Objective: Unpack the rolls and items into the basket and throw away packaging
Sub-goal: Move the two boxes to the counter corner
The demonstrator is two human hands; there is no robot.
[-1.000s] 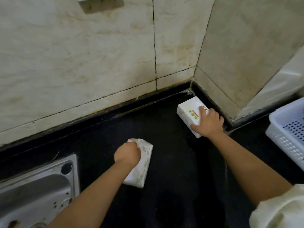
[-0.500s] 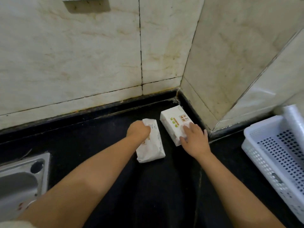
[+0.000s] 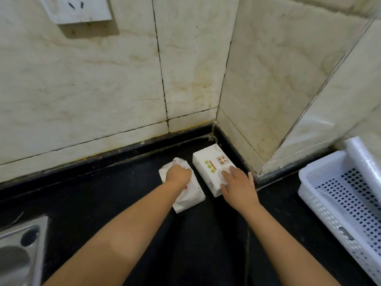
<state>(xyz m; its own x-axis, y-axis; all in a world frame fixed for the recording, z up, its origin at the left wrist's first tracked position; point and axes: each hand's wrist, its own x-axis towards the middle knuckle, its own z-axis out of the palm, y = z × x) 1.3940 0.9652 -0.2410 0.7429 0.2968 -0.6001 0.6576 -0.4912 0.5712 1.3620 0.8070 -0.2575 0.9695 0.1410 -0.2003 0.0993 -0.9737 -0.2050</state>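
At the lower left, the corner of a steel sink (image 3: 19, 250) is seen set into the black counter (image 3: 206, 244). A soft white tissue pack (image 3: 189, 198) lies on the counter near the back wall; it is gripped by the left hand (image 3: 178, 176), fingers curled over its far end, and its printing cannot be read. Just beside it, in the wall corner, a white tissue box (image 3: 210, 164) is pressed under the flat, extended fingers of the right hand (image 3: 237, 187); green characters and a brown square label are noted, not clearly legible. At far right a white perforated basket (image 3: 321, 203) stands, with a clear plastic-wrapped roll (image 3: 365, 159) resting inside.
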